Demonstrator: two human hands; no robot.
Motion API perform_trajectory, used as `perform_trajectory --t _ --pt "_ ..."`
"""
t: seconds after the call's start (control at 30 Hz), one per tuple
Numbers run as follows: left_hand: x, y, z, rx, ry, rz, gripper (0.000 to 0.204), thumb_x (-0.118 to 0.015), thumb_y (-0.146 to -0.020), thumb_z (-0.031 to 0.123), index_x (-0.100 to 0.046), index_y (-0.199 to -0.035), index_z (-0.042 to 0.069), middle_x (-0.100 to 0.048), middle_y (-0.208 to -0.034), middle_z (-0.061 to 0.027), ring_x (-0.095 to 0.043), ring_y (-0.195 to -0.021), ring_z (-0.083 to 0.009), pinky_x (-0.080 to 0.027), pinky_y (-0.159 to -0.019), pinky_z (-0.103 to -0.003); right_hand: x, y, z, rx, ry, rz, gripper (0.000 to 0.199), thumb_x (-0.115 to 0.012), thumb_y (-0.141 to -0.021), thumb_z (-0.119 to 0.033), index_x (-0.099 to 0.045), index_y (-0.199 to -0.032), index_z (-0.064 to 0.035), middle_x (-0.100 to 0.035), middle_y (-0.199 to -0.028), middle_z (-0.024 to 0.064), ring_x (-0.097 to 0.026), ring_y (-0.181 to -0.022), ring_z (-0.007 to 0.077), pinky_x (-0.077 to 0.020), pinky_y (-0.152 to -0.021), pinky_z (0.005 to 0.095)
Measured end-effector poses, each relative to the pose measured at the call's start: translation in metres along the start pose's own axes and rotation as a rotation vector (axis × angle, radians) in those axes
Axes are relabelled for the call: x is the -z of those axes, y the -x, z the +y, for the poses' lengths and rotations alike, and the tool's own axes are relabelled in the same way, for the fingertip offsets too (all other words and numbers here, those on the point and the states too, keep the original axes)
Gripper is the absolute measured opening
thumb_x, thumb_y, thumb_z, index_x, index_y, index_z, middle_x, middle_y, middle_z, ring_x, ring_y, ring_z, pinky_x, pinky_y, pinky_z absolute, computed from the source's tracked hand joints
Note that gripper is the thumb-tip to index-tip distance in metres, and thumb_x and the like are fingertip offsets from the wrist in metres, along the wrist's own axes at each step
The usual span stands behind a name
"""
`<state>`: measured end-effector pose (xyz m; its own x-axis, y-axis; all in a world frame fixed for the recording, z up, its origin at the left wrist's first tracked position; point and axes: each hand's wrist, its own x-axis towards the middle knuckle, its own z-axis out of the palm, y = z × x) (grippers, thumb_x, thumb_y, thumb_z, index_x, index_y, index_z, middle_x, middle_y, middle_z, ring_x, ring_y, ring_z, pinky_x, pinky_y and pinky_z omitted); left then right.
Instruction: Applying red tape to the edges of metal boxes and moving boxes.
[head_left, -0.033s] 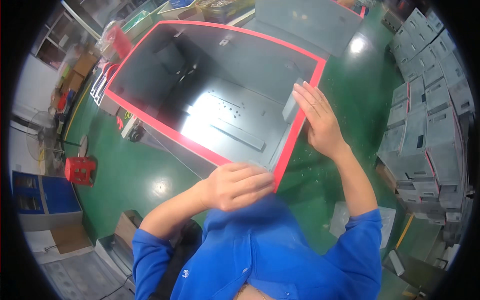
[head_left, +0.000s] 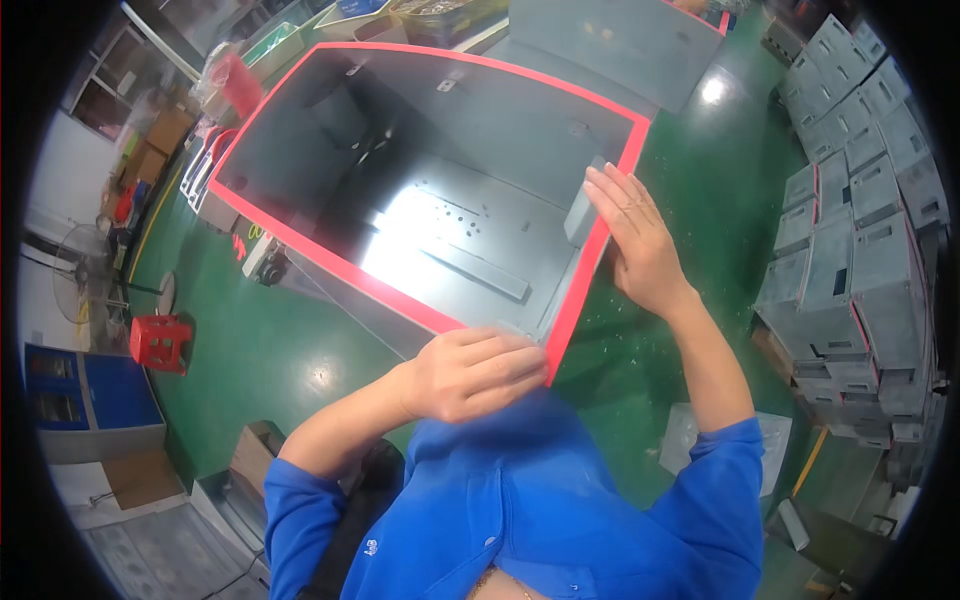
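A large open-topped grey metal cabinet (head_left: pixel 490 120) fills the middle, its rim edged all round with pinkish-red tape (head_left: pixel 572 305). My right hand (head_left: pixel 645 240) lies on the right rim, fingers straight and close together, pointing away from me. A small grey upright piece (head_left: pixel 579 212) stands inside the wall by its fingertips. My left hand (head_left: pixel 475 375) rests over the near corner of the rim, its fingers bent and pressed together, slightly blurred. Whatever lies beneath those fingers is hidden. Holes and a raised bar (head_left: pixel 470 270) show on the cabinet's inner floor.
Stacked grey metal boxes (head_left: pixel 840 260) line the right side. Behind the cabinet stands another grey panel (head_left: pixel 610 45), with bins (head_left: pixel 275 42) to its left. A red stool (head_left: pixel 160 342) and a fan (head_left: pixel 82 265) are at left on the green floor (head_left: pixel 270 350).
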<state>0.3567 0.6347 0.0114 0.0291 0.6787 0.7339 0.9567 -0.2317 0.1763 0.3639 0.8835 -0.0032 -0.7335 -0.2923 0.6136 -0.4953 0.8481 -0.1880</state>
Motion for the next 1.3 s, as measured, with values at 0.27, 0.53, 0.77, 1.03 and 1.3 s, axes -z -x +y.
perform_trajectory --t 0.27,0.53,0.77,1.03,1.3 --pt "0.0002 0.0017 0.0016 0.018 -0.022 -0.052 0.019 -0.062 -0.063 0.004 -0.058 -0.08 -0.005 -0.058 -0.093 -0.0163 -0.061 -0.078 -0.0262 -0.052 -0.067 -0.033 -0.0005 0.0 -0.0004 -0.019 -0.009 0.013 0.059 -0.047 -0.06 0.012 -0.048 -0.117 -0.0014 -0.048 -0.123 0.0126 -0.041 -0.118 0.0293 -0.0312 -0.101 0.0413" --pt "0.0055 -0.0005 0.0034 0.061 0.016 -0.115 0.022 -0.06 -0.065 0.005 -0.056 -0.084 -0.005 -0.058 -0.094 -0.0166 -0.061 -0.079 -0.0266 -0.051 -0.067 -0.033 -0.0004 0.0012 -0.0004 -0.022 -0.014 0.014 0.059 -0.047 -0.06 0.012 -0.048 -0.118 -0.002 -0.048 -0.123 0.0119 -0.04 -0.119 0.0286 -0.03 -0.102 0.0409" --pt "0.0074 -0.0003 0.0023 0.059 0.022 -0.147 0.023 -0.06 -0.064 0.005 -0.057 -0.085 -0.005 -0.058 -0.094 -0.0156 -0.061 -0.078 -0.0256 -0.051 -0.065 -0.032 -0.0015 0.0019 0.0002 -0.026 -0.012 0.009 0.059 -0.047 -0.06 0.012 -0.048 -0.118 -0.0026 -0.048 -0.123 0.0116 -0.04 -0.12 0.0282 -0.0299 -0.103 0.041" --pt "0.0071 0.0011 0.0006 0.07 0.055 -0.152 0.024 -0.059 -0.064 0.004 -0.057 -0.086 -0.005 -0.058 -0.095 -0.0161 -0.061 -0.079 -0.0254 -0.051 -0.064 -0.031 -0.0033 0.0022 0.0005 -0.03 -0.021 0.027 0.059 -0.046 -0.06 0.013 -0.048 -0.117 -0.0028 -0.048 -0.122 0.0111 -0.041 -0.119 0.0282 -0.0299 -0.103 0.041" --pt "0.0086 0.0017 0.0013 0.101 0.073 -0.171 0.025 -0.058 -0.065 0.005 -0.056 -0.088 -0.006 -0.058 -0.095 -0.0171 -0.061 -0.081 -0.0268 -0.051 -0.065 -0.032 -0.0039 0.0019 0.0005 -0.024 -0.026 0.041 0.059 -0.048 -0.059 0.013 -0.049 -0.116 -0.0029 -0.049 -0.121 0.0109 -0.041 -0.118 0.028 -0.0307 -0.102 0.0407"
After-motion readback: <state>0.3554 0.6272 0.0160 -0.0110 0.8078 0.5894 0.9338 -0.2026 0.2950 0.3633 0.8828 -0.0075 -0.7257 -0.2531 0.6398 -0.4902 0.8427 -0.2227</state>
